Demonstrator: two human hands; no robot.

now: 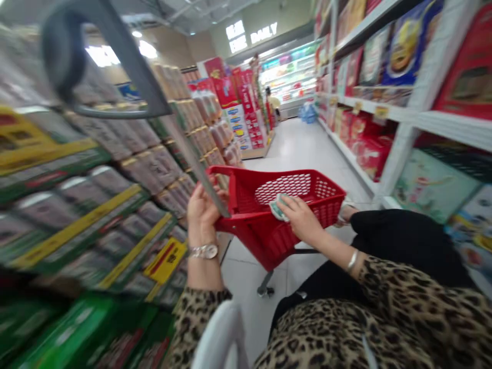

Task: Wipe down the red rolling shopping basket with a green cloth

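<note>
The left hand [203,212] grips the grey pull handle [192,160] of a red wheeled shopping basket [277,246], while the right hand [303,220] holds a pale green packet [279,207] just inside it; stocked shelves [407,102] line the right.

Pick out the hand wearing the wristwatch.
The left hand, with a silver wristwatch, grips the grey pull handle. The right hand wears a plain silver bangle instead and holds a pale green packet against the red basket.

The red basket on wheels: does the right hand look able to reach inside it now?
Probably yes: the right hand is at the rim of the red basket, holding a small pale item, and nothing blocks the way.
</note>
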